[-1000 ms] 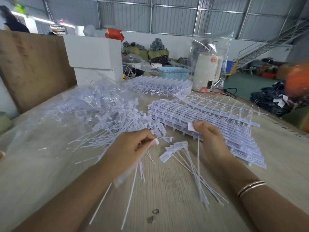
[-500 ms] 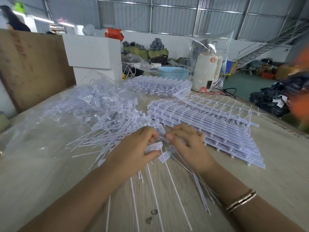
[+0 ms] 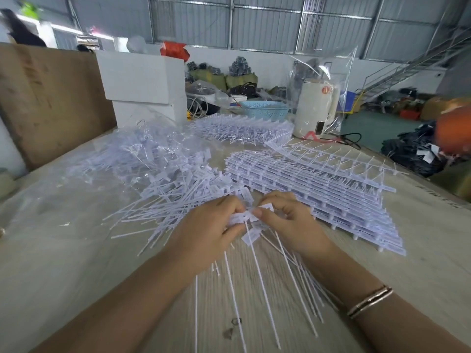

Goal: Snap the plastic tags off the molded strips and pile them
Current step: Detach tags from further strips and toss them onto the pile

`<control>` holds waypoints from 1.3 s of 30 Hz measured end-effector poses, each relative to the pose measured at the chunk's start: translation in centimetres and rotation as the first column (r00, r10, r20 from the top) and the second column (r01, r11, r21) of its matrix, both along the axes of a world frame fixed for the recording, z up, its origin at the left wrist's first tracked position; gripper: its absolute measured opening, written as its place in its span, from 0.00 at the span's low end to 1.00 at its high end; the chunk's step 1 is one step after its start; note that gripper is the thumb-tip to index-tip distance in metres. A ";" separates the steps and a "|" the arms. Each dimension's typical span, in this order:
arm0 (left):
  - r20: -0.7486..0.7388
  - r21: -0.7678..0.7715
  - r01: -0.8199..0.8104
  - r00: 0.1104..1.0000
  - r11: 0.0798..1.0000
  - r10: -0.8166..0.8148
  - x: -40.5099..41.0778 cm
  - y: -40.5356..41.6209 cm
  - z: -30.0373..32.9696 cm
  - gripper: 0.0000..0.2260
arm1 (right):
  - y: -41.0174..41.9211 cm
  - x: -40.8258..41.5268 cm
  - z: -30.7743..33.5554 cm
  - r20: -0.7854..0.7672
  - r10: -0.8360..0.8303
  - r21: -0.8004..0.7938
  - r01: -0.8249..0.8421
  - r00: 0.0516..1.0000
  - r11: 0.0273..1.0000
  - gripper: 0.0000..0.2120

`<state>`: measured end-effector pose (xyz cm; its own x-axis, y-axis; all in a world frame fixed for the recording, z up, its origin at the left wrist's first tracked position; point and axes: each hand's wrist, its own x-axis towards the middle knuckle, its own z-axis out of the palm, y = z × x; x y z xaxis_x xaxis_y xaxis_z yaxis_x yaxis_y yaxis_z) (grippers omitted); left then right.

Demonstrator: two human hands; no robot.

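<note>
Right, both hands meet over the middle of the bench (image 3: 76, 263), knuckles nearly touching. The left hand (image 3: 206, 235) has its fingers curled round a small bunch of white tags (image 3: 239, 217), thumb pressed against their flat heads; the right hand (image 3: 288, 225) pinches the same cluster from the other side, thumb and forefinger closed on one tag head. Long thin tails fan out from that grip towards the near edge, lying across the wood between the two forearms, a few blurred. Just left of the hands, the pile (image 3: 178, 197) of loose tags spreads out, tails pointing every way, running back into a clear bag (image 3: 132, 154) that lies towards the far left corner. Just right of the hands sits the stack of strips (image 3: 318, 189), flat on the bench, reaching towards the right edge, its near corner close beside the right hand. One strip (image 3: 331, 156) lies tilted across the top of that stack. Further back, near the far edge, a second heap of strips (image 3: 244, 128) rests in clear wrap. A bracelet (image 3: 369, 300) rings the right wrist. A blue basket (image 3: 265, 109) and a white canister (image 3: 316, 110) stand at the far edge.
</note>
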<state>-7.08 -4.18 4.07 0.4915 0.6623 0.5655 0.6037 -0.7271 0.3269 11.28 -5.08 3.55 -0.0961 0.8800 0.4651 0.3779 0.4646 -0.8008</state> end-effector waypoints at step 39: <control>0.144 -0.164 0.095 0.987 0.982 -0.072 -1.1 0.5 0.3 0.10 | 1.9 2.3 -1.0 0.261 -0.244 -0.089 0.275 0.934 0.957 0.05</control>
<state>-8.15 -3.69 4.34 0.4748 0.7141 0.5145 0.4840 -0.7001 0.5250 13.54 -3.22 2.52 0.0456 0.9378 0.3441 0.6634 0.2291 -0.7123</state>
